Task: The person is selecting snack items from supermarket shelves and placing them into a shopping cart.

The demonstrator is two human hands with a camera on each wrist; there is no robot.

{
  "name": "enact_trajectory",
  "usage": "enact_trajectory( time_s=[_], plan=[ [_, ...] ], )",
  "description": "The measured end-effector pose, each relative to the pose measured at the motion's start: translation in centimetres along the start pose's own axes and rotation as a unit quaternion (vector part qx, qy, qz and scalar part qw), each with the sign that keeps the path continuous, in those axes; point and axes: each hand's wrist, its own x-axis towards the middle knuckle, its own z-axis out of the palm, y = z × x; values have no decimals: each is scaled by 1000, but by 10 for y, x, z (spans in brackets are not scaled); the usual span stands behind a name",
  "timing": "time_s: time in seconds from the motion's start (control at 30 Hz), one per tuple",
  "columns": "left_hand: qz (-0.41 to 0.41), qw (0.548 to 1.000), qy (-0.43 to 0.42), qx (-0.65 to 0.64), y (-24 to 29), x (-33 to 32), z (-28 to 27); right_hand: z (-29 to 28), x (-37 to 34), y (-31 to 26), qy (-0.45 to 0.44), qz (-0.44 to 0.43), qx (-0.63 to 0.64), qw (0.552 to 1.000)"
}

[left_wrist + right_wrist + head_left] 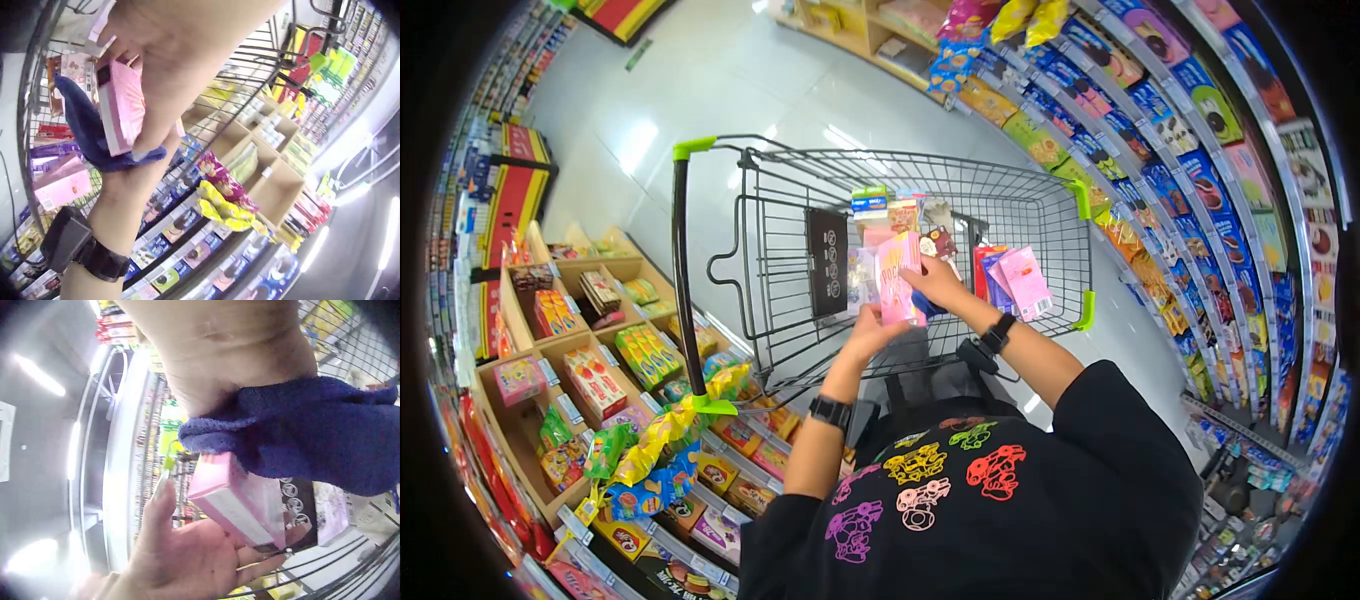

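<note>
Over the shopping cart (684, 260), both hands hold a pink snack box (895, 265) with yellow lettering. My left hand (873, 337) supports its lower end; in the right wrist view the left hand's (194, 559) fingers reach beneath the box (237, 495), thumb raised to one side. The right hand (938, 283) grips the box's right edge, fingertips on its printed face. A dark blue cloth (325, 437) hangs at the right hand and partly hides the box; the left wrist view also shows this cloth (87, 128). Several packs, including a pink one (1024, 280), lie in the cart.
Snack shelves (1220, 200) curve along the right side. Wooden display bins (590, 350) with boxed sweets stand at the left, with hanging chip bags (655, 450) close to the cart. A black sign panel (828, 262) is fixed inside the cart. Pale tiled floor (700, 90) lies beyond.
</note>
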Motion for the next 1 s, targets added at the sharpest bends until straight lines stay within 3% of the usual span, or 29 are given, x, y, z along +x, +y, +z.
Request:
enact_trajectory(
  time_s=[0.03, 0.07, 0.17, 0.23, 0.27, 0.3, 0.37, 0.5, 0.63, 0.77, 0.87, 1.0],
  plan=[
    [41, 997, -10, -59, 4, -17, 7, -12, -18, -15, -11, -26, 5, 1000],
    [31, 987, -40, -150, 13, -35, 11, -24, -39, -29, -23, -51, 10, 998],
    [97, 930, -81, -345, 18, -77, 32, -53, -113, -67, -71, -126, 21, 989],
    [167, 930, -77, -320, 24, -112, 57, -63, -160, -77, -87, -179, 24, 980],
    [186, 927, -76, -316, 23, -126, 70, -61, -179, -75, -64, -220, 120, 966],
    [206, 924, -76, -313, 18, -138, 83, -63, -197, -74, -7, -229, 137, 964],
    [205, 929, -80, -298, 1, -157, 103, -75, -226, -77, 103, -244, 167, 950],
    [215, 948, -96, -212, -16, -199, 142, -88, -255, -69, 150, -306, 205, 917],
    [243, 953, -41, -177, -15, -225, 149, -84, -277, -70, 249, -353, 100, 896],
    [235, 950, -18, -205, 8, -247, 155, -73, -304, -58, 246, -415, 67, 873],
    [238, 954, -17, -182, 16, -250, 163, -86, -332, -58, 250, -416, 78, 871],
    [210, 964, -96, -129, 10, -253, 194, -132, -335, -65, 343, -373, 106, 856]
  ],
)
